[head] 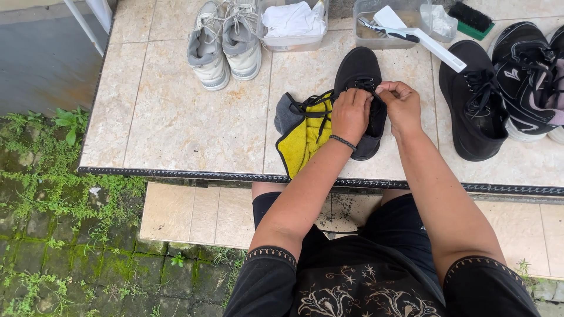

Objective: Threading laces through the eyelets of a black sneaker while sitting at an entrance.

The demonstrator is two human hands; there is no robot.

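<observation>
A black shoe lies on the tiled ledge, toe pointing away from me. My left hand rests on the shoe's opening and grips its black lace. My right hand pinches the lace beside the tongue. Loose loops of the black lace trail left over a yellow and grey cloth that lies under the shoe's left side.
A second black shoe stands to the right, with black and white sneakers beyond it. A grey pair of sneakers sits at the back. Two clear tubs, a white-handled brush and a green-backed scrub brush line the far edge.
</observation>
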